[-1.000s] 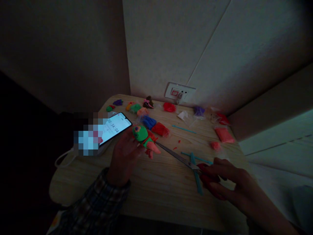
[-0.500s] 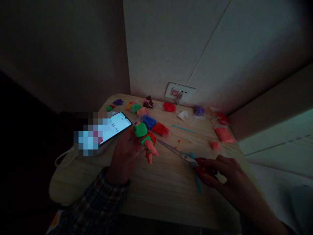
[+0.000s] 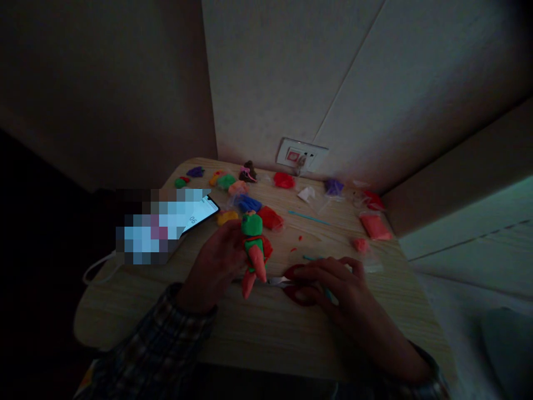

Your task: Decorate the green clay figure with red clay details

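My left hand (image 3: 216, 264) is closed on a small clay figure (image 3: 255, 244) with a green head and body, a red piece at its back and pinkish legs hanging down. In my right hand (image 3: 339, 289) are red-handled scissors (image 3: 300, 297), gripped at the handles. Their blades point left and pass behind the figure's legs, so the tips are partly hidden. Whether the blades touch the figure I cannot tell. Beneath my right hand lie turquoise modelling tools (image 3: 310, 257), mostly covered.
On the wooden table (image 3: 266, 339), a lit phone (image 3: 204, 214) stands at left. Along the back lie several bags of coloured clay (image 3: 283, 180) and a brown figure (image 3: 249, 172). A turquoise stick (image 3: 308, 217) and red scraps (image 3: 293, 249) lie mid-table. Behind is a wall socket (image 3: 302, 154).
My right hand has brought the scissors left and nearer to me, from beside the figure to behind its legs. The figure has turned more upright in my left hand. The view shifted slightly.
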Tool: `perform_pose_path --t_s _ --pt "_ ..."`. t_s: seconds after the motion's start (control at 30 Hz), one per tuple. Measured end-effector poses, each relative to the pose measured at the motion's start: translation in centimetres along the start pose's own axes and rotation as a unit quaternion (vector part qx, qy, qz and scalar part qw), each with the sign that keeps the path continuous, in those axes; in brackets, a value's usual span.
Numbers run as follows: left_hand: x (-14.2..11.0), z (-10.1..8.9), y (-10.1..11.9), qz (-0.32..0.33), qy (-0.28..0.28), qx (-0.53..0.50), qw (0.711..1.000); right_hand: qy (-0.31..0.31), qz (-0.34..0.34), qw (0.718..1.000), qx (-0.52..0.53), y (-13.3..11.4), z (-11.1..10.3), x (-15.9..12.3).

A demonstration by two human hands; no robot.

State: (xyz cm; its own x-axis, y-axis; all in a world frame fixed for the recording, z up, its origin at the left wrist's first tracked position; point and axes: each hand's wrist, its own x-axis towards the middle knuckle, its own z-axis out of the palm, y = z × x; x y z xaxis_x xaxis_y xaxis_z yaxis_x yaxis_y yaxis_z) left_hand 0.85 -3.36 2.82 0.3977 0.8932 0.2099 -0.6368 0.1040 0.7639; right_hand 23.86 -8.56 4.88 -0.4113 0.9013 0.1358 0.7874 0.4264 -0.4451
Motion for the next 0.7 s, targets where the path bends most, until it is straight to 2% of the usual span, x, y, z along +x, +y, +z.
perform_pose_path --t_s 0.17,0.27,0.4,0.7 --pt "-0.2 -0.1 0.0 -0.033 0.002 0.004 0.999 0.153 -0.012 0.983 0.099 -3.3 -0.6 1.7" --pt "-0.1 0.0 0.1 -0.044 0.028 0.012 0.999 0.198 -0.031 0.972 0.12 -4.8 -0.7 2.8" --pt "-0.1 0.0 0.1 -0.04 0.061 0.024 0.997 0.212 -0.08 0.971 0.081 -5.8 -0.4 3.6" --pt "0.0 0.1 0.0 -0.046 0.039 -0.003 0.998 0.214 -0.133 0.968 0.02 -5.5 -0.5 3.5"
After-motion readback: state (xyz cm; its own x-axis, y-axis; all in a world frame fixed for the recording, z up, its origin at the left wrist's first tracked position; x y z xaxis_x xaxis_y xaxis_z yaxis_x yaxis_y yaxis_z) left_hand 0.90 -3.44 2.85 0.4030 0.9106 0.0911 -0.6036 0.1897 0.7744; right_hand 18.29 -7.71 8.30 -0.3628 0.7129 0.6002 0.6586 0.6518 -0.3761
